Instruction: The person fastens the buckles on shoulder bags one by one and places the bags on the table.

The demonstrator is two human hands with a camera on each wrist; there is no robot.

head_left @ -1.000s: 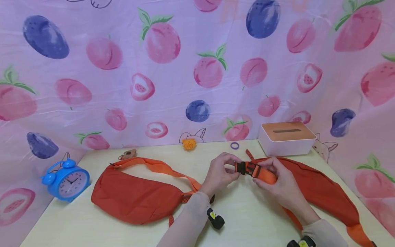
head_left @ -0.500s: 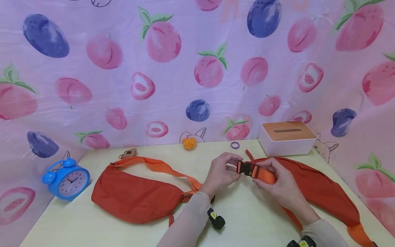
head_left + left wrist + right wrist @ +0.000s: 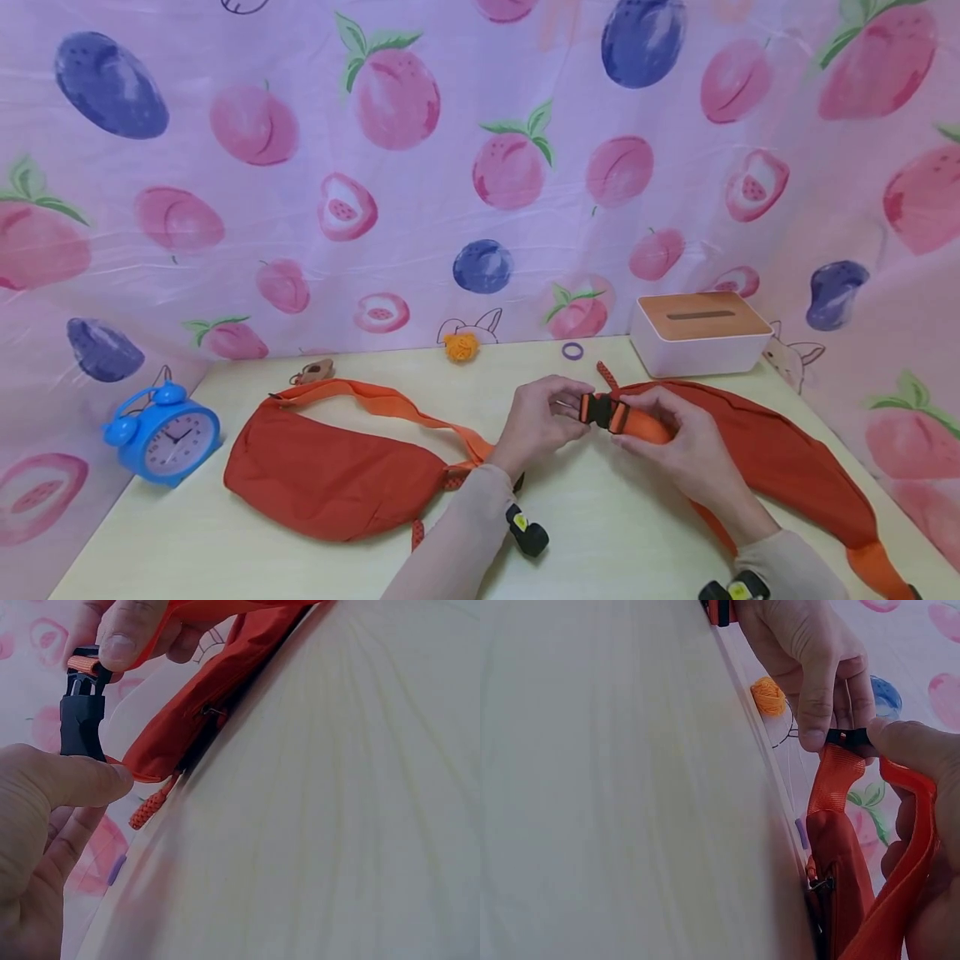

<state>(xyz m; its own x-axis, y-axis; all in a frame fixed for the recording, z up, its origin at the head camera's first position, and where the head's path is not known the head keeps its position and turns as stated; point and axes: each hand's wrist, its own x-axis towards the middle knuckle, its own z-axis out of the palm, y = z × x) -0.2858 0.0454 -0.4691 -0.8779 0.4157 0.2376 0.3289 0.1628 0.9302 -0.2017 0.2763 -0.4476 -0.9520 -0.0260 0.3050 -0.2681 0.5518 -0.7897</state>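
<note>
Over the table, both hands meet at a black side-release buckle (image 3: 600,410) on an orange strap. My left hand (image 3: 536,421) pinches the socket half (image 3: 81,724) between thumb and fingers. With my right hand (image 3: 686,450) I grip the pronged half by its strap (image 3: 645,425), which loops out over the fingers. In the left wrist view the prongs (image 3: 81,684) run into the socket, part of their length showing. The strap belongs to a rust-red waist bag (image 3: 795,458) lying at the right, partly hidden by my right hand and forearm.
A second rust-red waist bag (image 3: 330,467) lies at the left, its strap reaching under my left forearm. A blue alarm clock (image 3: 176,437), a small brown object (image 3: 313,372), an orange yarn ball (image 3: 461,347), a purple ring (image 3: 572,351) and a tissue box (image 3: 701,333) line the table's sides and back.
The two buckle halves have come closer together, as the left hand moved slightly right toward the right hand. Both hands keep their hold; the bags have not moved.
</note>
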